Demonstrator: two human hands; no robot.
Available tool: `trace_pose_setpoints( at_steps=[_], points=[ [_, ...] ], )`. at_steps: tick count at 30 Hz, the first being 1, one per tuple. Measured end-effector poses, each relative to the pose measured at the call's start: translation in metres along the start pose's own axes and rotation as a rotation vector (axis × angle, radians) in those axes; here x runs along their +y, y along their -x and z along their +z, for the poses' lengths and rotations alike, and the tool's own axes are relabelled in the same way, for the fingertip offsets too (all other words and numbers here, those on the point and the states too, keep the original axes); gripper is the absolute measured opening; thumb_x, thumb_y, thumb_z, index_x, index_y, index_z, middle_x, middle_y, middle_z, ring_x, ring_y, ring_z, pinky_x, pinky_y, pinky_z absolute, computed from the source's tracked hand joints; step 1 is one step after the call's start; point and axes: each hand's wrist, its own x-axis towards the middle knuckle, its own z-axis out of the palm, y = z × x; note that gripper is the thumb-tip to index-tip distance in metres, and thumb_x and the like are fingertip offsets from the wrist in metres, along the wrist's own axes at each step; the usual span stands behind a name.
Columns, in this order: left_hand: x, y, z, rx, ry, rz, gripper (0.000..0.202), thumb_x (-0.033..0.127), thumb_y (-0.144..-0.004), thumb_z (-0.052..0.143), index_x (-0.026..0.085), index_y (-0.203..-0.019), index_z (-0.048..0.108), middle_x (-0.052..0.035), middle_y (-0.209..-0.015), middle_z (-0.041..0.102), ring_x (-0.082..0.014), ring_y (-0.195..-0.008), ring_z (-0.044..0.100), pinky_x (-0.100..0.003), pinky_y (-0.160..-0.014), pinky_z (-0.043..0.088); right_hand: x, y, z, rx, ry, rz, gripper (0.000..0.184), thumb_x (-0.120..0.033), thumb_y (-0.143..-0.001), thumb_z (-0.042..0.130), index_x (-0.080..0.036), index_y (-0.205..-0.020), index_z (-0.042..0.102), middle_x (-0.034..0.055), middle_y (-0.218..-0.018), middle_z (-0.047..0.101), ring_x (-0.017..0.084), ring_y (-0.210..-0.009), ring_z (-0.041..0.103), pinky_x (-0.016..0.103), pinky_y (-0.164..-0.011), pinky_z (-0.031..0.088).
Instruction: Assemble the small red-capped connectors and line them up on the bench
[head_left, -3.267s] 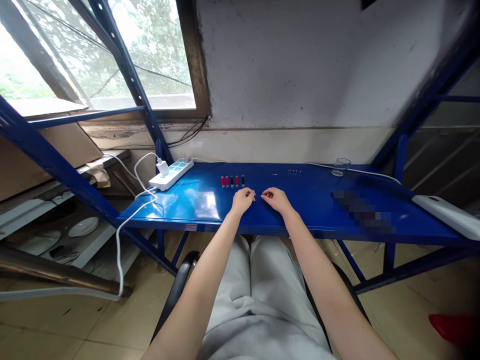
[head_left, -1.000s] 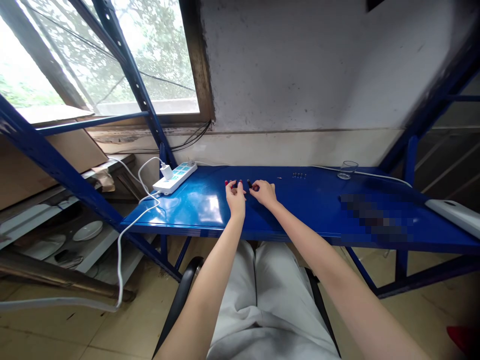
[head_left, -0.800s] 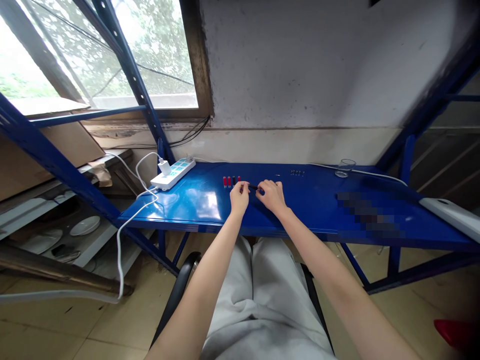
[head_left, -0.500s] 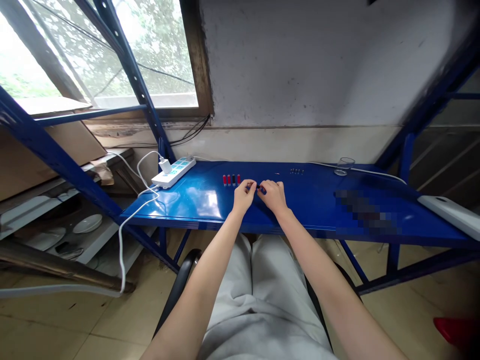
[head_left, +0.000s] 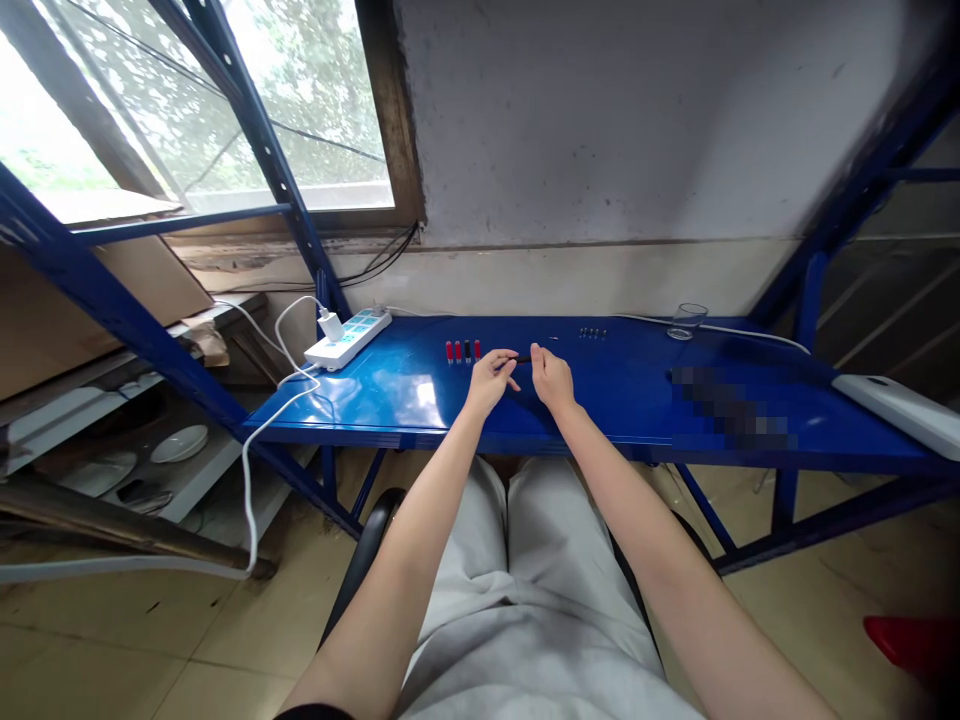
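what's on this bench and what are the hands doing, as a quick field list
left hand: pinches one end of the small black piece
right hand: pinches its other end
surface: blue metal shelf
beyond the left hand: row of red and black pieces, standing upright
back left: white power strip with a charger plugged in
back right: glass

White power strip [head_left: 347, 338] on blue shelf [head_left: 622, 400] left end; glass [head_left: 687, 320] toward right; plate [head_left: 178, 443] lower left.
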Motion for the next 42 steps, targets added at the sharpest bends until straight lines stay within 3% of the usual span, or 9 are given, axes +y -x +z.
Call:
trace_pose_setpoints(
  at_steps=[12,26,42],
  points=[
    [0.0008,0.0011,0.0013,-0.041,-0.028,-0.026,0.026,0.036,-0.083,0.047,0.014,-0.096,0.053,-0.0084,-0.086,0.067,-0.0100,-0.050,0.061,-0.019,-0.047,0.040,-0.0008,0.0010,-0.0007,0.037,-0.053,-0.075,0.055,-0.052,-0.091,0.013,-0.020,-0.065,0.048,0.0041,-0.059,0.055,0.016,-0.056,0.052,0.026,-0.053,0.031],
    [-0.0042,-0.0015,0.0035,-0.001,-0.073,-0.042,0.034,0.045,-0.087,0.037,0.017,-0.070,0.046,0.0000,-0.056,0.058,-0.0084,-0.040,0.053,-0.019,-0.044,0.038,-0.0035,0.0016,0.0009,0.023,-0.019,-0.113,0.056,-0.053,-0.090,0.009,-0.021,-0.064,0.046,0.0044,-0.059,0.054,0.016,-0.057,0.052,0.027,-0.055,0.031],
    [-0.0002,0.0002,0.0021,0.047,0.020,-0.149,0.048,0.058,-0.082,0.036,0.016,-0.060,0.045,-0.0011,-0.045,0.053,-0.0095,-0.037,0.050,-0.021,-0.043,0.037,-0.0030,0.0023,0.0025,0.042,-0.089,-0.156,0.051,-0.051,-0.091,0.014,-0.020,-0.060,0.041,0.0021,-0.055,0.048,0.013,-0.051,0.045,0.026,-0.052,0.028]
  ],
)
